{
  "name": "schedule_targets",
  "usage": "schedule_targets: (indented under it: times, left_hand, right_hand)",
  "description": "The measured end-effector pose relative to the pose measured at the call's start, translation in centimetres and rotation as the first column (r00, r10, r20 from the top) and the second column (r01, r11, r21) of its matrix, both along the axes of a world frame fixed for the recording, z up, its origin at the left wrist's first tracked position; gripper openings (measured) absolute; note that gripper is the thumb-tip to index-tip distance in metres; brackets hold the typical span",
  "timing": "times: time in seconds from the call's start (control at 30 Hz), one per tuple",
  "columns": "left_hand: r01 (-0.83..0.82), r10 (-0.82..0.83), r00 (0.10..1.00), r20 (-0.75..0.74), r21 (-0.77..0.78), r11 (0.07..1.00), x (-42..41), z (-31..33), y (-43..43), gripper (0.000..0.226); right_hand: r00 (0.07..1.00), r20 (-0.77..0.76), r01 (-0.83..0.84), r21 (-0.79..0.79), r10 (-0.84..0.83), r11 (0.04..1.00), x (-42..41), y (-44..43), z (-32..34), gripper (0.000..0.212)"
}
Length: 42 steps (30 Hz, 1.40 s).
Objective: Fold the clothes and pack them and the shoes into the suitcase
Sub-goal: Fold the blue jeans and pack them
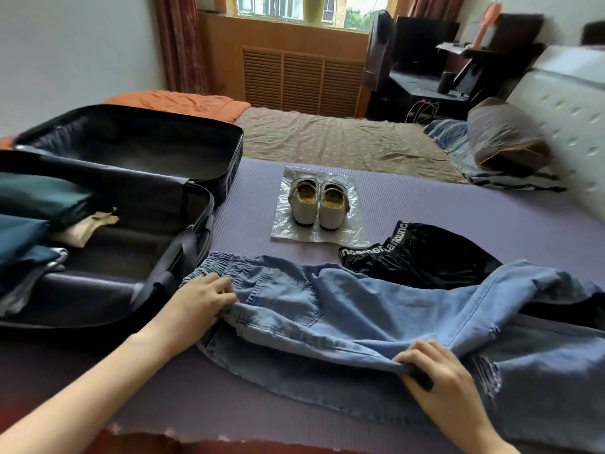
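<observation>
- Purple ribbed mat (pixel 425 204) covers the near part of a bed, with everything laid on it.
- Right hand (pixel 438 378) pinches a raised fold of the jeans (pixel 360 309) between thumb and curled fingers.
- Left hand (pixel 199 299), fingers bunched together, grips the same fold near the elastic waistband.
- Jeans lie spread across the mat, just beside the open suitcase (pixel 131 139) on the left, which holds folded clothes (pixel 29 224).
- Black shorts (pixel 425 257) touch the jeans' far edge.
- White shoes (pixel 319 204) stand paired on a clear plastic bag (pixel 353 224).
- Pillow (pixel 504 139) and window (pixel 294 8) lie beyond.
</observation>
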State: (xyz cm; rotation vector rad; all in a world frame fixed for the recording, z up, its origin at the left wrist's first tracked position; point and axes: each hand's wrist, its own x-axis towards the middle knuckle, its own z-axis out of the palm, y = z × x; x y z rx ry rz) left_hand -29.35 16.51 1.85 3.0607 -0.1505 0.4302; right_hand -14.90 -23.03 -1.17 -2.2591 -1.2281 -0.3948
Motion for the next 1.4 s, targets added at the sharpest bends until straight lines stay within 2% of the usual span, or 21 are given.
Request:
schedule_targets:
  times: [0.13, 0.37, 0.5, 0.67, 0.77, 0.87, 0.97, 1.07, 1.23, 1.33, 1.4]
  left_hand:
    - [-0.066, 0.069, 0.997, 0.028, -0.109, 0.992, -2.1, -1.7, 0.1, 0.052]
    - [-0.097, 0.105, 0.993, 0.045, -0.161, 0.982, -3.6, -3.7, -0.6, 0.06]
    - [-0.068, 0.082, 0.995, 0.064, -0.196, 0.978, -4.6, -4.3, -0.8, 0.064]
    - [-0.045, 0.08, 0.99, 0.115, -0.278, 0.96, -5.2, -3.5, -0.7, 0.048]
    - [-0.049, 0.085, 0.989, 0.123, -0.271, 0.961, -5.6, -3.8, -1.1, 0.051]
    - [-0.083, 0.108, 0.992, 0.066, -0.303, 0.949, -6.1, -4.4, -1.1, 0.052]
    - [-0.08, 0.1, 0.994, 0.039, -0.342, 0.936, -6.7, -4.0, -1.2, 0.031]
    - [-0.092, 0.111, 0.994, 0.024, -0.397, 0.913, -6.8, -3.9, -1.5, 0.058]
    - [-0.079, 0.129, 0.988, 0.09, -0.425, 0.902, -6.0, -4.0, -1.1, 0.055]
    - [-0.078, 0.131, 0.989, 0.075, -0.488, 0.87, -6.0, -4.0, -1.0, 0.055]
    - [-0.129, 0.17, 0.985, 0.028, -0.528, 0.839, -6.1, -3.9, -1.4, 0.059]
  right_hand:
    - [0.998, 0.046, -0.049, 0.005, 0.048, 0.999, -1.5, -0.2, -0.6, 0.012]
    - [0.999, 0.008, -0.047, -0.021, 0.047, 0.999, -2.0, -0.8, -2.3, 0.034]
    - [0.998, -0.054, -0.024, -0.014, 0.023, 1.0, -2.2, -1.0, -2.8, 0.013]
    - [0.998, -0.055, -0.003, 0.054, 0.006, 0.999, -2.9, -1.0, -1.6, 0.017]
    - [0.998, -0.056, -0.022, 0.07, 0.026, 0.997, -3.3, -1.2, -1.5, 0.013]
    - [0.998, -0.059, -0.028, 0.047, 0.031, 0.999, -3.9, -1.4, -2.3, 0.011]
    - [0.996, -0.085, -0.04, 0.008, 0.04, 0.999, -4.0, -1.8, -3.4, 0.014]
    - [0.993, -0.109, -0.051, -0.022, 0.048, 0.998, -4.1, -2.3, -4.4, 0.017]
    - [0.995, -0.1, -0.026, 0.008, 0.027, 1.0, -4.6, -2.2, -3.9, 0.015]
    - [0.996, -0.089, -0.002, 0.011, 0.003, 1.0, -4.8, -2.1, -4.2, 0.004]
    - [0.994, -0.111, 0.011, -0.024, -0.013, 1.0, -5.1, -2.0, -4.9, 0.014]
